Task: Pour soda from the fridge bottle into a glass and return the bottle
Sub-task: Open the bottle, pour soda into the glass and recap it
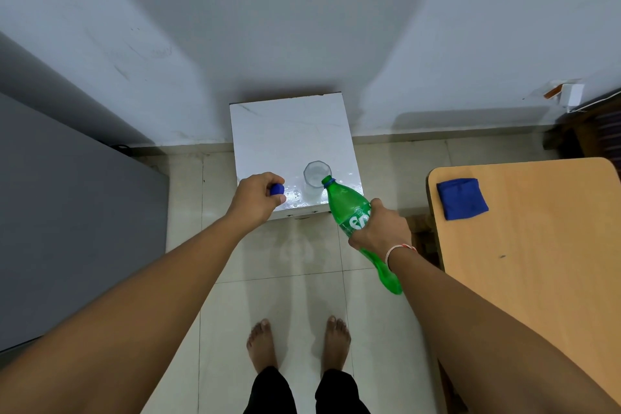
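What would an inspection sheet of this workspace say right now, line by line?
Surface: small white table against the wall, droplets near its front edge.
Job's things: green bottle tilted, mouth at the glass rim; blue cap off.
Clutter: blue cloth on the wooden table.
Hands: left hand holds the cap; right hand grips the bottle.
Cables: nothing seen.
Surroundings: grey cabinet at left, tiled floor.

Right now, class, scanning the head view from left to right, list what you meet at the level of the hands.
Grey fridge → left hand → blue cap → glass → green bottle → right hand → wooden table.
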